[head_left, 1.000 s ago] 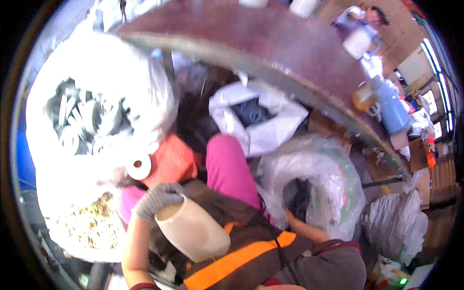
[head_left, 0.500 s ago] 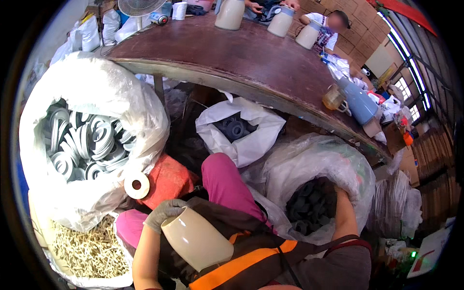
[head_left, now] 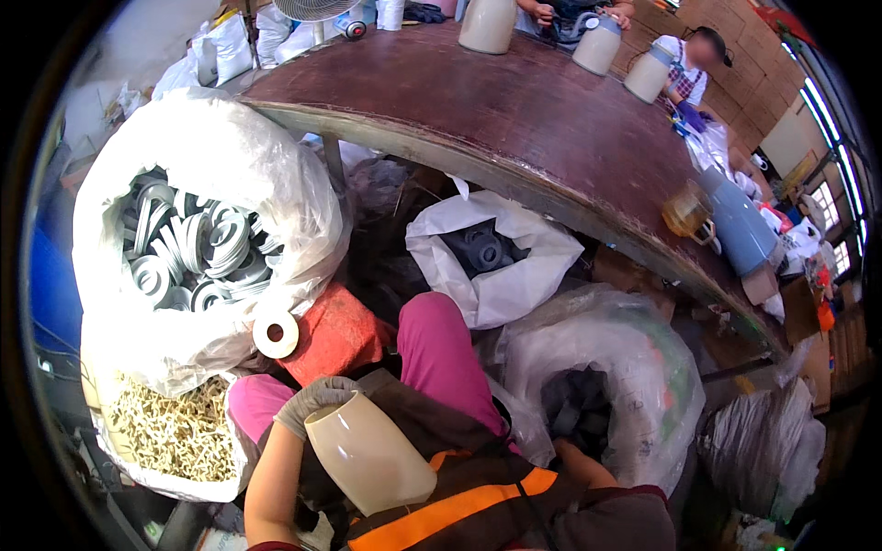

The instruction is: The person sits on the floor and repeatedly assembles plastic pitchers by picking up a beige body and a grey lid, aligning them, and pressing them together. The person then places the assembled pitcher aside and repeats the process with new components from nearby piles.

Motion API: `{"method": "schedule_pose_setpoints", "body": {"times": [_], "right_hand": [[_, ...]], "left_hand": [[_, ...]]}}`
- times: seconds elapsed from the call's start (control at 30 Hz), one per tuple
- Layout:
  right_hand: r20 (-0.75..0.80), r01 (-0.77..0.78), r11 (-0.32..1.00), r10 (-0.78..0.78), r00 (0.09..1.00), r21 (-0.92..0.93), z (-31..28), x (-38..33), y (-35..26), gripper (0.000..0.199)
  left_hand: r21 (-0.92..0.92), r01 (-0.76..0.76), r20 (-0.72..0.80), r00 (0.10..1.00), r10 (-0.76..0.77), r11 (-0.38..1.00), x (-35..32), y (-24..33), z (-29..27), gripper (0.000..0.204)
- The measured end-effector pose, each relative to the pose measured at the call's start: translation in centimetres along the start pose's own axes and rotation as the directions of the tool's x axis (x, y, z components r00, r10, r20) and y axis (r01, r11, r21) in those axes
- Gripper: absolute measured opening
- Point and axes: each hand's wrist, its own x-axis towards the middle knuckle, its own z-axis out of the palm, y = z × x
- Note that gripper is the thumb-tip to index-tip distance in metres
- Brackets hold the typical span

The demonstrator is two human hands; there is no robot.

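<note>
A cream, tapered jug body (head_left: pixel 375 459) lies tilted in my lap against my apron. My left hand (head_left: pixel 322 402), in a grey glove, is closed on its open rim end. My right forearm comes up beside the plastic bag (head_left: pixel 634 404) of dark grey plastic parts (head_left: pixel 577 404). My right hand (head_left: pixel 564 450) is at the near edge of that bag's mouth, and its fingers are hidden. A pale ring (head_left: pixel 276 334) with a round hole leans by a red bundle (head_left: pixel 336 338) in front of my left knee.
At the left stands a large white sack (head_left: pixel 216 119) of grey discs, with a sack of small yellowish pieces (head_left: pixel 175 427) nearer. Ahead, a white bag (head_left: pixel 450 298) holds dark parts under the brown table (head_left: pixel 441 92). Jugs (head_left: pixel 599 46) stand on it; people work beyond.
My right hand has moved from deep at the right side of the bag to its near left edge. The left hand keeps its hold on the jug body. The view has shifted slightly.
</note>
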Motion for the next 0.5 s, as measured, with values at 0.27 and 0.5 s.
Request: {"method": "schedule_pose_setpoints", "body": {"times": [0.27,0.5], "right_hand": [[0.013,0.094,0.991,-0.093,0.996,-0.099,-0.5,0.1,-2.2,0.044],[-0.322,0.585,0.724,-0.689,0.65,-0.366,-22.6,-23.0,-18.2,0.05]], "left_hand": [[0.005,0.021,-0.136,0.99,-0.02,1.0,-1.6,2.0,3.5,0.02],[0.335,-0.244,-0.1,0.951,0.292,0.91,-2.6,-0.3,1.2,0.023]]}}
